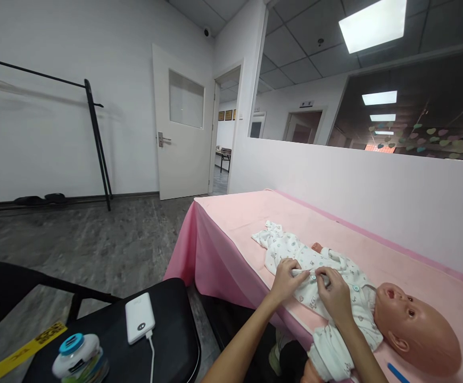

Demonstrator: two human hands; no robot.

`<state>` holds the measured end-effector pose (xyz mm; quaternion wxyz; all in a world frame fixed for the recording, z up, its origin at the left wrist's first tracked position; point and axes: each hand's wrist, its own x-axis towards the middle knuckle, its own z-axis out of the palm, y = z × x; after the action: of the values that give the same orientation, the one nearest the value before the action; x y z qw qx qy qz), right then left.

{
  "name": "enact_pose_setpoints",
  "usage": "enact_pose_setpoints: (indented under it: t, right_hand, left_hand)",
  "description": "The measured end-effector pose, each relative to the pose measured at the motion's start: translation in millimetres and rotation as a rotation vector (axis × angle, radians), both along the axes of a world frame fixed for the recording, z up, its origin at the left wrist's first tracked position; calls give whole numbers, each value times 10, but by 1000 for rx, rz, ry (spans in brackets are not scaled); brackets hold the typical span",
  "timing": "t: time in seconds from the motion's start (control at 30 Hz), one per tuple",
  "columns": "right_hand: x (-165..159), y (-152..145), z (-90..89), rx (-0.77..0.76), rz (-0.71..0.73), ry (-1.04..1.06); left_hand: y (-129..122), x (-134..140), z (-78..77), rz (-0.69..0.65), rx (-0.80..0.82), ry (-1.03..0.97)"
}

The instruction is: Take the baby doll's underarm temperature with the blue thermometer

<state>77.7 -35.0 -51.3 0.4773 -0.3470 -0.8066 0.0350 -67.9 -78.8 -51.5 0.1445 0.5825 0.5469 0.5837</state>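
A baby doll (417,324) lies on its back on the pink-covered table, dressed in a white patterned baby romper (289,247). At the romper's front, my left hand (287,279) pinches the fabric edge between thumb and fingers. Just to its right, my right hand (334,294) is closed on the same front opening, close to a small greenish snap. Another snap (355,288) shows higher on the chest. One small doll hand (316,247) pokes out of the far sleeve, while the near sleeve (329,354) hangs toward the table's front edge.
Near the doll's head lies a blue strip-like object (397,372). A black chair (175,319) at left holds a white power bank (140,317) with a cable and a blue-capped bottle (80,357). The pink table cover (243,213) meets a white wall behind.
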Motion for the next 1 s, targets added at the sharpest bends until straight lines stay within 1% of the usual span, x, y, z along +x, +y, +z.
enact_pose_setpoints:
  t: [0.43, 0.57, 0.63, 0.8, 0.87, 1.0]
  right_hand:
    - [-7, -20, 20, -5, -6, -13]
    - [-1, -13, 2, 4, -9, -17]
    - [7, -5, -14, 25, -16, -14]
    - [29, 10, -48, 52, -36, -43]
    - [40, 21, -61, 53, -46, -58]
    - [69, 70, -100, 90, -65, -59]
  left_hand:
    - [0, -5, -2, -2, -7, 3]
    - [2, -5, -15, 4, -11, 22]
    - [6, 0, -19, -12, -1, 52]
    - [20, 15, -22, -101, 70, 142]
    - [26, 24, -30, -111, 63, 158]
    - [38, 53, -70, -80, 9, 142]
